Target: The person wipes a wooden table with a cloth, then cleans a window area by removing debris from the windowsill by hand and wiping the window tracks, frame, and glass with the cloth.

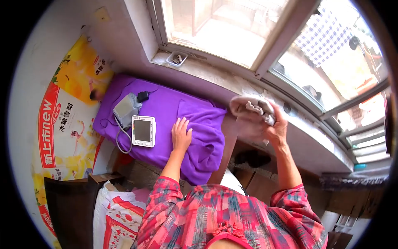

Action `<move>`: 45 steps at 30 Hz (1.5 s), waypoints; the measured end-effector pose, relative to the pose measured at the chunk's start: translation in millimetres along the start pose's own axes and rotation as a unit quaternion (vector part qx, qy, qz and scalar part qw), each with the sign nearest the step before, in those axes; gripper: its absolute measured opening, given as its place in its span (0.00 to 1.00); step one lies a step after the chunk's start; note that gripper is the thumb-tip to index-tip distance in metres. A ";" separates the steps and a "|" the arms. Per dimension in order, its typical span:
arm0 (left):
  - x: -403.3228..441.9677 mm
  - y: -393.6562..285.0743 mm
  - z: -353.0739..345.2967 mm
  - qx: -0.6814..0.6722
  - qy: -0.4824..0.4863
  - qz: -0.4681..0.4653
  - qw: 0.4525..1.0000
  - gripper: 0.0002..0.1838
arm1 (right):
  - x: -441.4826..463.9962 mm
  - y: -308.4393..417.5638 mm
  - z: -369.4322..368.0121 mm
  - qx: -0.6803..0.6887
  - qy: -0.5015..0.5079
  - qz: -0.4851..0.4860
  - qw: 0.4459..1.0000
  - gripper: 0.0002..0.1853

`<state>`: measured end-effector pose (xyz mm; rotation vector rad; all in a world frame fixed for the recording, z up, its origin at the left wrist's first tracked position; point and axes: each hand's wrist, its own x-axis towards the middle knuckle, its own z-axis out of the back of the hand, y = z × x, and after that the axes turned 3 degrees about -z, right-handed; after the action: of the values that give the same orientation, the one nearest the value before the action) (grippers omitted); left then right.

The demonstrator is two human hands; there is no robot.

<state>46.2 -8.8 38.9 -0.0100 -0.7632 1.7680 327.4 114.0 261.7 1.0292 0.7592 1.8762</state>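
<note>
My left hand point(181, 133) lies flat with its fingers stretched out on a purple cloth point(166, 97) that covers a table. Just to its left stands a white blood pressure monitor point(143, 131) with a dark screen. Behind the monitor are a grey cuff point(126, 108) with its hose and a black power adapter point(143, 96). In the air to the right of the table, close to the windowsill, my right hand point(277, 126) is closed on a crumpled greyish-pink rag point(248, 108), partly smeared by motion. The purple cloth is bunched in folds at its right end.
A window with a sill point(219, 79) runs along the back; a small white container point(176, 59) sits on it. A brown wooden table edge point(228, 128) shows beyond the cloth. At the lower left is a dark chair back point(68, 211), near a printed poster point(66, 116) on the wall.
</note>
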 end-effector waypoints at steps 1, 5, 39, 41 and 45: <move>-2.5 -3.1 -3.2 0.015 -0.030 -0.005 0.999 0.20 | 23.5 10.4 0.0 -0.048 -0.031 0.106 0.993 0.29; 2.4 -9.5 -3.0 0.020 -0.047 0.015 0.999 0.20 | 97.8 -17.0 -24.0 -0.275 -0.042 0.395 0.876 0.25; 273.8 17.0 22.0 0.057 -0.196 0.072 0.976 0.44 | 170.6 -113.7 -99.3 -0.382 0.059 0.341 0.857 0.09; 289.8 27.8 15.1 0.117 -0.169 0.104 0.973 0.48 | 177.0 -114.5 -103.2 -0.397 0.066 0.345 0.848 0.08; 299.0 41.8 9.3 0.044 -0.067 0.184 0.980 0.48 | 192.4 -117.3 -118.5 -0.399 0.071 0.370 0.836 0.07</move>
<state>-97.1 239.2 134.8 0.0287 -0.8164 2.1722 210.0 324.8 180.2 0.6479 -0.4630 2.5816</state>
